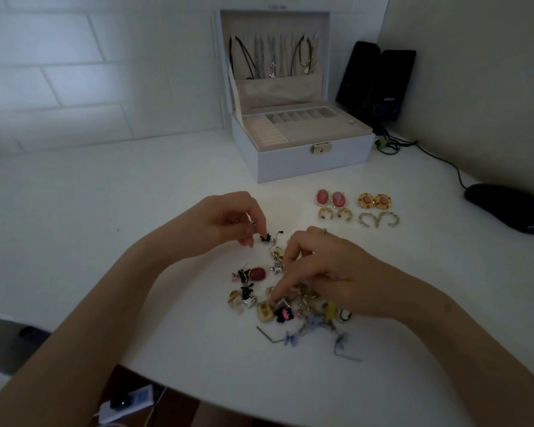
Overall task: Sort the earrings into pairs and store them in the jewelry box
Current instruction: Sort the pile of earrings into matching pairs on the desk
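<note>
White desk (pixel 136 195) w/ open jewelry box (pixel 315 161) at back: L hand (pixel 228 220) pinches small black earring (pixel 265 238), R hand (pixel 330 272) has fingers in earring pile (pixel 259 306), grip unclear, 4 pairs (pixel 336 200) beside.

Mixed earring pile (pixel 290 300) on table; four sorted pairs (pixel 356 209) beside open jewelry box (pixel 302 149).

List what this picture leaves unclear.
1. Head view: whether the left hand pinches the small black earring or merely touches it; too small and dim.
2. Head view: part of the mixed pile of earrings, hidden under the right hand.
3. Head view: whether the tray compartments of the open white jewelry box hold anything; too small, dim.
</note>
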The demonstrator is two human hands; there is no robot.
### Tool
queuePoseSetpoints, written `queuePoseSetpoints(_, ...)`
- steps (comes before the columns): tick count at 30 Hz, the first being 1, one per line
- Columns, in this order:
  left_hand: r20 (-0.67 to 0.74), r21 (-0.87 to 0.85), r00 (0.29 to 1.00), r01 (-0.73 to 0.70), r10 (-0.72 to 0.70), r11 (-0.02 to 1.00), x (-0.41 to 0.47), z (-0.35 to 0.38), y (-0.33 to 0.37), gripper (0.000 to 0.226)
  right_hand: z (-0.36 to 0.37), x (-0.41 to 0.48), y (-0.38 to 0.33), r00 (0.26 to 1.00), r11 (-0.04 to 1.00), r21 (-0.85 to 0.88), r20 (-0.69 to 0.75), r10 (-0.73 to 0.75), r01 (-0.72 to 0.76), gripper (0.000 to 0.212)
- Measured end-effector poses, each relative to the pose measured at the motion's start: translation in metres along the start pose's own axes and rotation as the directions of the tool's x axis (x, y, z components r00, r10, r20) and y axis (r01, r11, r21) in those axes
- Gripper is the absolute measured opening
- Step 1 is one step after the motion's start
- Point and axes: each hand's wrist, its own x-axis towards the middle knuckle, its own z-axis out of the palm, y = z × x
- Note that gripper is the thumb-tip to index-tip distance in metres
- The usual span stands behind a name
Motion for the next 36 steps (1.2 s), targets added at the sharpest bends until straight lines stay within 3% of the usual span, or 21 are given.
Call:
queuePoseSetpoints(6,0.048,0.057,0.999,0.005,-0.008,0.998,0.000,-0.001,-0.001,0.015,-0.015,-0.002,0.005,0.984,0.998,0.046,-0.170,0.048,-0.041,0.042)
queuePoseSetpoints(9,0.103,0.129,0.995,-0.005,-0.009,0.992,0.000,0.002,0.001,0.023,-0.016,-0.004,0.007,0.989,0.997,-0.019,-0.131,0.072,-0.076,0.046)
queuePoseSetpoints(15,0.169,0.185,0.985,0.011,-0.043,0.983,0.001,0.014,0.001,0.041,-0.011,-0.003,0.002,0.990,0.994,-0.021,-0.095,0.100,-0.103,0.021)
queuePoseSetpoints(22,0.261,0.248,0.965,-0.035,-0.032,0.968,0.001,0.014,-0.002,0.065,-0.005,-0.003,0.002,0.993,0.989,-0.097,0.037,0.112,-0.108,0.018)
queuePoseSetpoints(24,0.288,0.239,0.957,-0.028,-0.043,0.971,0.000,0.013,-0.002,0.068,-0.008,-0.003,0.000,0.993,0.993,-0.023,-0.019,0.116,-0.116,0.018)
queuePoseSetpoints(26,0.306,0.236,0.950,-0.011,-0.064,0.972,-0.001,0.012,-0.001,0.071,-0.014,-0.004,0.001,0.977,0.991,0.042,-0.164,0.134,-0.129,0.024)
queuePoseSetpoints(29,0.260,0.235,0.963,0.001,-0.064,0.972,-0.002,0.009,0.000,0.074,-0.024,-0.007,0.006,0.956,0.979,0.031,-0.215,0.202,-0.200,0.038)
queuePoseSetpoints(32,0.141,0.232,0.990,-0.019,-0.015,0.973,0.000,0.011,0.000,0.065,-0.027,-0.009,0.004,0.962,0.964,-0.011,-0.078,0.263,-0.264,0.042)
queuePoseSetpoints(36,0.045,0.264,0.994,-0.112,0.104,0.958,0.004,0.022,0.001,0.057,-0.020,-0.007,-0.002,0.980,0.981,-0.041,0.057,0.193,-0.190,0.043)
